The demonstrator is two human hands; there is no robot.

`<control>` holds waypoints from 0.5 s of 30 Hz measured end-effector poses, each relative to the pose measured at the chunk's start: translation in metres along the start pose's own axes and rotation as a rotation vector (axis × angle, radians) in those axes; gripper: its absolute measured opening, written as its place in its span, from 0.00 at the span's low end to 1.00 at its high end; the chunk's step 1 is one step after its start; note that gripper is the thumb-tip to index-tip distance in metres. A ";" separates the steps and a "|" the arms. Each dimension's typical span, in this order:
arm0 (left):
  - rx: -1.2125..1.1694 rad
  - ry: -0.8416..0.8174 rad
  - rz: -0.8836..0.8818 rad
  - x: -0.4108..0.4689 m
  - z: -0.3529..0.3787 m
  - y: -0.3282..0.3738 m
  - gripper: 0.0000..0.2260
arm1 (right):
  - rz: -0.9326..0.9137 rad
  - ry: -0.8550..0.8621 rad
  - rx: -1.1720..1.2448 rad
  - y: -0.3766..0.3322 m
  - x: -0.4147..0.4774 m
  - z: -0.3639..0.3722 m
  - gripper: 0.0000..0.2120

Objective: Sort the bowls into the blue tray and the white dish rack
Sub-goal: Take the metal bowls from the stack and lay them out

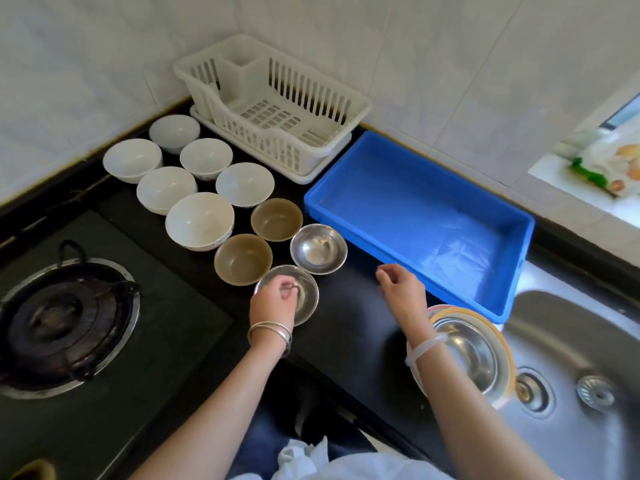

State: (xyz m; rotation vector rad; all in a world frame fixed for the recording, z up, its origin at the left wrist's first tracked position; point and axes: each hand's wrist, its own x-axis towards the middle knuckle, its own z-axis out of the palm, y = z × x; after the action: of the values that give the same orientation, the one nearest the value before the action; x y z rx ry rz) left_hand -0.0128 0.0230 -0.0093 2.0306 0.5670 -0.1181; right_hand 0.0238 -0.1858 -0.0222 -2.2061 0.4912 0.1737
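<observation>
Several white bowls (199,220) stand upright on the black counter, left of the white dish rack (311,95). Two brown bowls (277,218) (242,258) and a steel bowl (318,247) sit in front of them. My left hand (273,301) rests over a second, nearer steel bowl (308,294) that stands on the counter; its fingers curl at the rim and the grip is unclear. My right hand (401,289) hovers, holding nothing, just in front of the blue tray (415,202). Nothing lies in the tray or in the rack.
A stack of bowls with a steel one on top (474,348) sits at the sink's left edge, under my right wrist. The steel sink (571,341) is to the right. A gas burner (62,323) takes up the left. Tiled walls close the corner behind.
</observation>
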 end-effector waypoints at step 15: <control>0.222 -0.547 0.263 -0.076 0.148 0.063 0.13 | 0.266 0.448 -0.250 0.126 -0.083 -0.113 0.23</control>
State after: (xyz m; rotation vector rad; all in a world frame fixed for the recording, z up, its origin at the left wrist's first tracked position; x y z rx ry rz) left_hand -0.0303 -0.1538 -0.0108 2.1421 -0.0603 -0.5775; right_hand -0.1082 -0.3206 -0.0170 -2.4206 1.0616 -0.1323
